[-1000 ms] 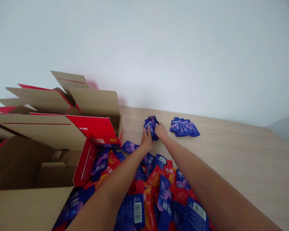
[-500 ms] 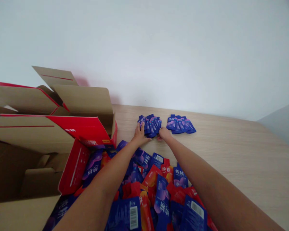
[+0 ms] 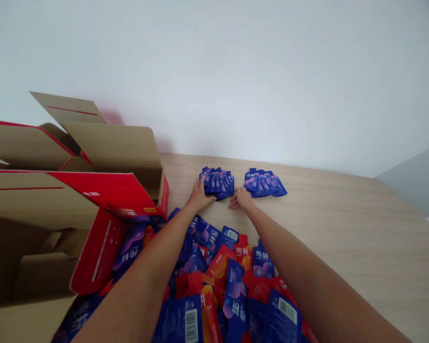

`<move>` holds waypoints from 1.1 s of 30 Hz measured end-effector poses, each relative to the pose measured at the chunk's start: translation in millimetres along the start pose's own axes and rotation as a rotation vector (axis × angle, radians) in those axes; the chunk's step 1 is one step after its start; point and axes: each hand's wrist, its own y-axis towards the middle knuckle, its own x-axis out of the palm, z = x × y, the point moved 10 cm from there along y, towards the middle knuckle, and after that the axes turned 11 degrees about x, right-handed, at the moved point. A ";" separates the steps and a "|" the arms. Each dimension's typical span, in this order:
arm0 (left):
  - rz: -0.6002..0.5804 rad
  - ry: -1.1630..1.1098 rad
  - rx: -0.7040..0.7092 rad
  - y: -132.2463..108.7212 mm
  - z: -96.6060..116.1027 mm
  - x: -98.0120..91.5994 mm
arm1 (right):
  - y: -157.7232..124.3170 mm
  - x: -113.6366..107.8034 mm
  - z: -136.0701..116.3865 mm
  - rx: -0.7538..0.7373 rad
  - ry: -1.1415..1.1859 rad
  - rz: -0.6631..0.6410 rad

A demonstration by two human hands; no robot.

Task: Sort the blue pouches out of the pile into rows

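A fanned row of blue-purple pouches lies on the wooden table near the wall. My left hand is at its left end, thumb and fingers spread, fingertips touching the pouches. To the right of that row is my right hand, its fingers stretched out and pointing left, with no pouch visible in them. Just behind my right hand, a second overlapping row of blue-purple pouches rests flat. Closer to me, under and between my forearms, is a loose heap of blue and red pouches.
Two open cardboard boxes stand on the left: a red one with raised flaps, and a nearer one beside the heap. The pale wooden table stretches to the right. A white wall rises behind it.
My right hand has come away from the left row, leaving a small gap. That row looks more evenly fanned. The whole view has shifted slightly.
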 end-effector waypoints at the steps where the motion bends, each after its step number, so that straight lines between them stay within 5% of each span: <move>1: 0.001 0.010 0.001 -2.3 1.3 0.5 | -4.4 -0.5 0.5 -0.009 -0.009 0.004; 13: 0.024 0.074 0.062 -8.8 13.0 8.0 | -49.7 9.3 -29.2 -0.267 -0.412 0.104; 22: 0.054 0.091 0.006 -10.8 10.7 -1.8 | -46.2 5.3 -27.5 -0.202 -0.471 0.150; 33: 0.097 0.167 -0.019 -14.0 17.2 -8.2 | -30.2 -12.3 -7.4 -0.057 -0.251 0.245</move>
